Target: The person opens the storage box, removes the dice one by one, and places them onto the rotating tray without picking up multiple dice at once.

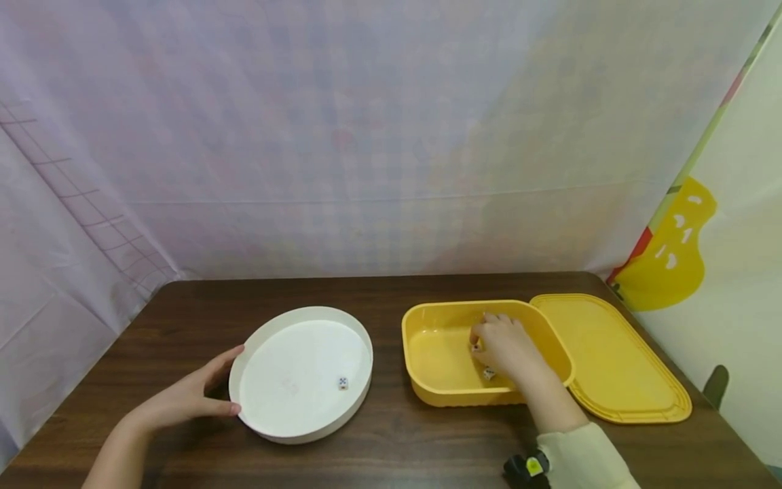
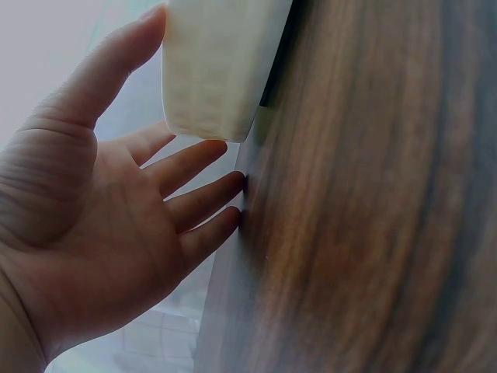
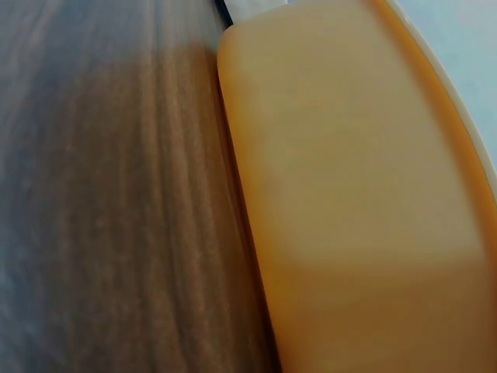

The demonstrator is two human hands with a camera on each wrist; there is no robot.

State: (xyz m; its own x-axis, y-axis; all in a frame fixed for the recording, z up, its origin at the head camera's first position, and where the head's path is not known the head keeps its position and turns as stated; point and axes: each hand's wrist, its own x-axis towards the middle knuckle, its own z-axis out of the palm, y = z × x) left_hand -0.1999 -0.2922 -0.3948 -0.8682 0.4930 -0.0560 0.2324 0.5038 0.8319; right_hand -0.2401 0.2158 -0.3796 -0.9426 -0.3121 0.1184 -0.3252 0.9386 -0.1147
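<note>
My left hand (image 1: 183, 397) is at the left side of a round white tray (image 1: 293, 432), thumb and fingers spread along its rim. In the left wrist view the thumb and fingertips of that hand (image 2: 116, 202) meet the tray's wall (image 2: 217, 70), palm away from it. A white die (image 1: 343, 383) lies inside the tray, toward the right. My right hand (image 1: 504, 343) reaches down into a yellow box (image 1: 427, 353), fingers curled, pinching a die (image 1: 475, 347). Another die (image 1: 489, 373) lies on the box floor beneath the hand. The right wrist view shows only the box's outer wall (image 3: 349, 155).
A flat yellow lid (image 1: 617, 360) lies right of the box, partly against its edge. Both containers stand on a dark wooden table (image 1: 391, 448), with bare wood between them. A pale curtain (image 1: 366, 136) hangs behind the table's far edge.
</note>
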